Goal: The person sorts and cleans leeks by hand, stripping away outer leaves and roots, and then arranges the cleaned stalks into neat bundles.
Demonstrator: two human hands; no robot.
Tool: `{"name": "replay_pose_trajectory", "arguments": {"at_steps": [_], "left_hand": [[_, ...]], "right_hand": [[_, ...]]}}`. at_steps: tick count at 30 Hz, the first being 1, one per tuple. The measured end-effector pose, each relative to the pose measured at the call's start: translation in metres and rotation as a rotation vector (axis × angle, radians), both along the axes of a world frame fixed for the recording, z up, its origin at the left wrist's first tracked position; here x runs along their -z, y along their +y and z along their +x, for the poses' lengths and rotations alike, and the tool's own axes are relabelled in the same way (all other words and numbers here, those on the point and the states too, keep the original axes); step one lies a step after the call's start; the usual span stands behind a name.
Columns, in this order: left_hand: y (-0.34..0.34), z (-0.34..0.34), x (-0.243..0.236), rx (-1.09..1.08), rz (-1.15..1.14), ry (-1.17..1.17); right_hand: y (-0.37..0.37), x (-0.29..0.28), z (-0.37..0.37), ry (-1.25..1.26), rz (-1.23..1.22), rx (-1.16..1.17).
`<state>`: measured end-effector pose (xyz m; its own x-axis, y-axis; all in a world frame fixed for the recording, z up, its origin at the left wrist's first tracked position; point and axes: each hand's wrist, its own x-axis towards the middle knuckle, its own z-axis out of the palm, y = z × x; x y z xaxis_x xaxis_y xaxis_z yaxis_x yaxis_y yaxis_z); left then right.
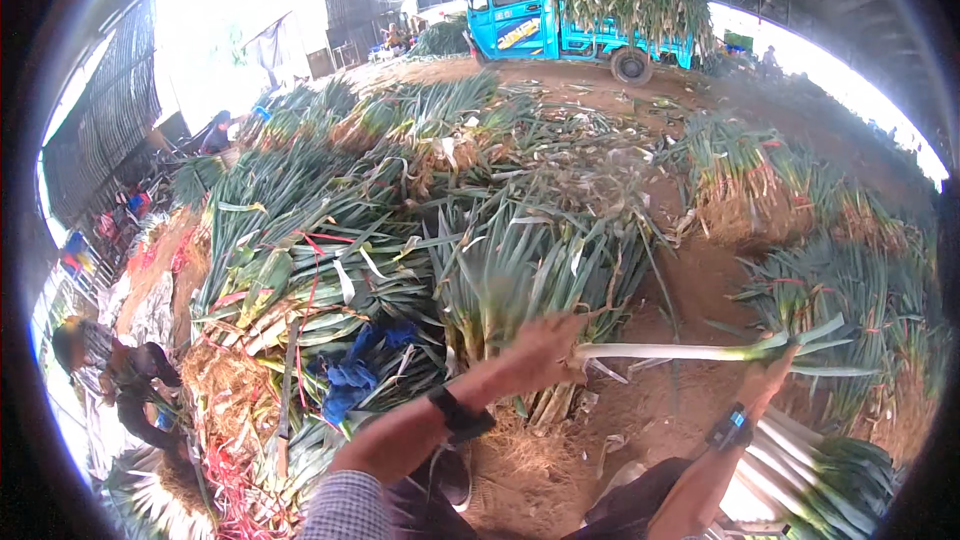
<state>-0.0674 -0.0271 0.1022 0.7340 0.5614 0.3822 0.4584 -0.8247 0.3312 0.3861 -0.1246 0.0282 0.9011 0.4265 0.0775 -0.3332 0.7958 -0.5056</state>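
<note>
A single long leek [665,351] lies level across the space between my hands, its white shank to the left and green leaves to the right. My right hand [765,382] is closed round it where the leaves begin. My left hand [548,345], slightly blurred, has its fingers and thumb round the white root end. A thin brownish strip [612,285] shows just beyond the left fingertips; whether they hold it is unclear. Behind my left hand stands a heap of untrimmed leeks [540,260]. White-shanked leeks [800,470] lie below my right hand.
Tied leek bundles [745,175] stand at the right, and a large leek pile [300,210] fills the left. Blue cloth [350,380] lies on that pile. Another person [130,380] works at the far left. A blue three-wheeled truck [515,15], loaded with leeks, is parked at the back.
</note>
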Motion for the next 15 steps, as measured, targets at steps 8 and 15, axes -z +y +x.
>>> {"name": "replay_pose_trajectory", "arguments": {"at_steps": [8,15], "left_hand": [[-0.076,-0.008,0.001,0.059,-0.114,-0.03],[-0.098,-0.052,0.019,-0.066,-0.724,-0.336]], "right_hand": [[-0.031,-0.057,-0.018,0.069,0.124,-0.138],[-0.064,-0.145,-0.118,-0.084,0.634,-0.57]]}}
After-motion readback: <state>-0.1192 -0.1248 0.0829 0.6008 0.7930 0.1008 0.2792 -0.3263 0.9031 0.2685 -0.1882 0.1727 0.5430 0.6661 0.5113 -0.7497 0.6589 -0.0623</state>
